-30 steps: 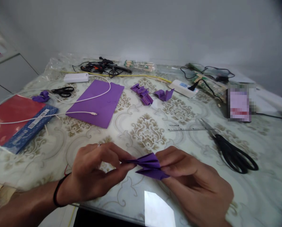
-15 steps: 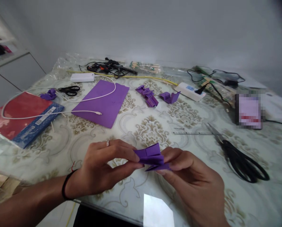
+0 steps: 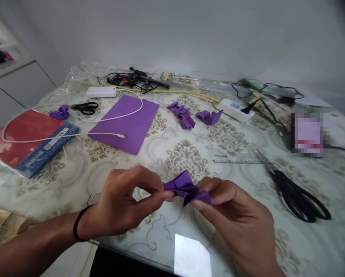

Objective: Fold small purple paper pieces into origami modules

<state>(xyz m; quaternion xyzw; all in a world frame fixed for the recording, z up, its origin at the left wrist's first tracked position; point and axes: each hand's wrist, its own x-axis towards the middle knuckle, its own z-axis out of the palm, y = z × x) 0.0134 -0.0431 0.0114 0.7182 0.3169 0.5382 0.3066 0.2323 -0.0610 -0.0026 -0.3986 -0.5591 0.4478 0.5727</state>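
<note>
A folded piece of purple paper (image 3: pixel 186 188) is held above the table's near edge between both hands. My left hand (image 3: pixel 132 202) pinches its left end with thumb and fingertips. At the other end, my right hand (image 3: pixel 236 215) grips the paper between thumb and fingers, which hide part of it. The paper is creased into flaps that fan out. Farther back lie a row of joined purple folded pieces (image 3: pixel 181 114) and a single folded purple piece (image 3: pixel 209 117). Flat purple sheets (image 3: pixel 126 127) rest to the left of them.
Large black scissors (image 3: pixel 296 192) lie at right, beside a clear ruler (image 3: pixel 236 161). A white power strip (image 3: pixel 233 110), a blurred-out device (image 3: pixel 308 134) and black cables stand behind. At left are a red and blue packet (image 3: pixel 45 138), small scissors (image 3: pixel 86 107), a white power bank (image 3: pixel 101 91) and its cable.
The folded paper has tilted and its flaps have spread apart between the hands. My left fingers have bent into a tighter pinch at its left end.
</note>
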